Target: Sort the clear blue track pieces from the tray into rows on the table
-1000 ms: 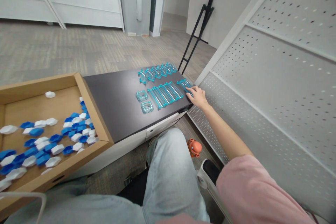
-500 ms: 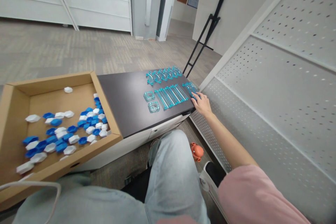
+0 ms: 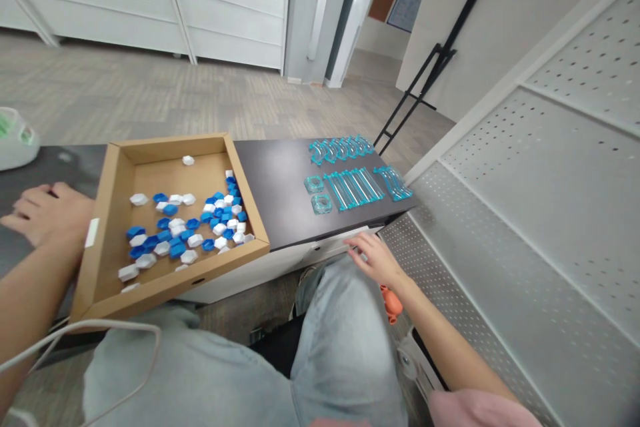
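Observation:
My right hand (image 3: 376, 257) hovers over my right knee, just below the dark table's (image 3: 280, 193) front edge, fingers spread and holding nothing. Clear teal plastic pieces lie at the table's far right: a row of curved pieces (image 3: 341, 147), a row of straight bars (image 3: 354, 188), two square frames (image 3: 318, 193) and a short set (image 3: 396, 182) by the edge. My left hand (image 3: 46, 213) rests on the table to the left of a cardboard tray (image 3: 165, 283), fingers loosely curled, nothing visible in it. The tray holds several blue and white hexagonal pieces (image 3: 185, 227).
A white perforated panel (image 3: 540, 213) runs along the right. A black stand (image 3: 440, 60) leans behind the table. An orange object (image 3: 393, 303) lies on the floor by my leg. A white device (image 3: 15, 137) sits at far left. A white cable (image 3: 100, 330) crosses my lap.
My right hand has left the short teal pieces and drawn back and down to my knee. The view has swung left, bringing my left hand and the whole tray into sight.

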